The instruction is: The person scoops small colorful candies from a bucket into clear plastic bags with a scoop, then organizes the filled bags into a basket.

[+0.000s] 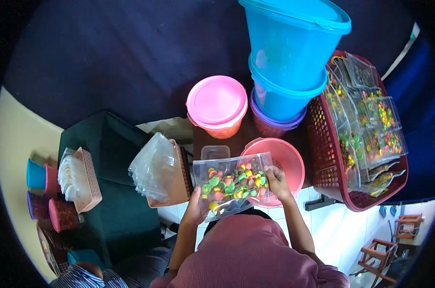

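A clear plastic bag [232, 185] of red, green, yellow and brown button-like pieces lies stretched between my two hands. My left hand [196, 205] grips its lower left side, and my right hand [276, 183] is closed on its right edge. Behind the bag, partly covered by it, stands an open pink tub [294, 165]. A small clear plastic container [215, 152] shows just above the bag's top edge. To the left, a stack of clear bags [155, 168] fans out of a light basket [179, 185].
A maroon basket [328, 144] full of filled bags [383, 115] stands at the right. Blue tubs [289, 53] are stacked on a purple-rimmed one [277, 122], beside a pink-lidded tub [217, 103]. Another basket [88, 177] and a person's striped sleeve [78, 277] are at far left.
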`<state>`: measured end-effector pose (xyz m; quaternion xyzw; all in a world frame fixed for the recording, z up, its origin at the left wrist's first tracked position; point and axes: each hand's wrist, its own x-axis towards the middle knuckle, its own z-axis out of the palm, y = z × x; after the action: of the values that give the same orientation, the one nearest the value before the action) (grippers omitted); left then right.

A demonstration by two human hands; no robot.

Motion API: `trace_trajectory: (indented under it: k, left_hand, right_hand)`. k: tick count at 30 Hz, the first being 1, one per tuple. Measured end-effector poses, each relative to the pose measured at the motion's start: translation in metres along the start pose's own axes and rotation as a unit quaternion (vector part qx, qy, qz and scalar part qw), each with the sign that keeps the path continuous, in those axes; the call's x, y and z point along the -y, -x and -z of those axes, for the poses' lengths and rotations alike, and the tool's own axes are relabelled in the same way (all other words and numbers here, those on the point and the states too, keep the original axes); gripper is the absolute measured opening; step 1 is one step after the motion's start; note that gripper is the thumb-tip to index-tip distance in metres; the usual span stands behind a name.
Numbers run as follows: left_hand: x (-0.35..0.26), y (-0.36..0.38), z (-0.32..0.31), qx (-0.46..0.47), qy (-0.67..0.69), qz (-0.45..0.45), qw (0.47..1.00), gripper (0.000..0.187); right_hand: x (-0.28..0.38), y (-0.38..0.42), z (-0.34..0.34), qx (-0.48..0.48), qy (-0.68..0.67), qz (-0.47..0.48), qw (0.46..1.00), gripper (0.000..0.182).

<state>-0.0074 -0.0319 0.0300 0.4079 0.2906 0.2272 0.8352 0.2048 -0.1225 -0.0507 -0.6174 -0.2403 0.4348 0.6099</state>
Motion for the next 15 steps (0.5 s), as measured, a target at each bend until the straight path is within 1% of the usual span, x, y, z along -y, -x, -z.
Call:
trace_trajectory:
  k: [1,3,4,5,7,9,10,11,12,14,15]
  left_hand:
    - [-0.003,0.001,0.000,0.006,-0.002,0.007,1.000,0.064]
    - [-0.008,0.002,-0.001,0.146,-0.020,-0.045,0.988,0.068]
    - [-0.012,-0.001,-0.010,0.168,-0.056,-0.092,0.980,0.068]
    - [-0.009,-0.005,-0.006,0.202,-0.073,-0.110,0.970,0.075]
    - [-0.022,-0.012,-0.022,0.209,-0.100,-0.149,0.961,0.083]
    - [-0.032,-0.017,-0.031,0.218,-0.100,-0.144,0.960,0.092]
    - [-0.029,-0.016,-0.033,0.179,-0.086,-0.134,0.971,0.100]
    - [-0.029,-0.015,-0.023,0.178,-0.086,-0.081,0.977,0.104]
    - [-0.032,-0.015,-0.026,0.184,-0.077,-0.091,0.976,0.104]
    - [-0.035,-0.020,-0.028,0.200,-0.068,-0.099,0.972,0.105]
    - [-0.033,-0.023,-0.025,0.200,-0.085,-0.107,0.970,0.106]
  right_hand:
    - [-0.006,0.000,-0.001,-0.009,-0.002,-0.001,1.000,0.023]
    - [-0.010,0.000,0.001,-0.005,-0.014,0.013,1.000,0.025]
    - [-0.005,0.003,-0.003,-0.007,-0.075,0.000,0.997,0.026]
    - [-0.005,0.005,-0.003,-0.015,-0.074,0.003,0.997,0.026]
    - [-0.010,0.006,-0.004,-0.016,-0.088,-0.025,0.996,0.026]
    - [-0.003,0.008,-0.013,-0.013,-0.092,-0.015,0.996,0.025]
    - [0.011,0.010,-0.018,-0.019,-0.159,-0.012,0.987,0.025]
    - [0.018,0.013,-0.020,-0.025,-0.226,-0.009,0.974,0.025]
    - [0.013,0.014,-0.013,0.015,-0.183,-0.027,0.983,0.024]
    - [0.009,0.017,-0.011,0.017,-0.171,-0.032,0.985,0.024]
    - [0.011,0.017,-0.011,0.025,-0.158,-0.041,0.986,0.024]
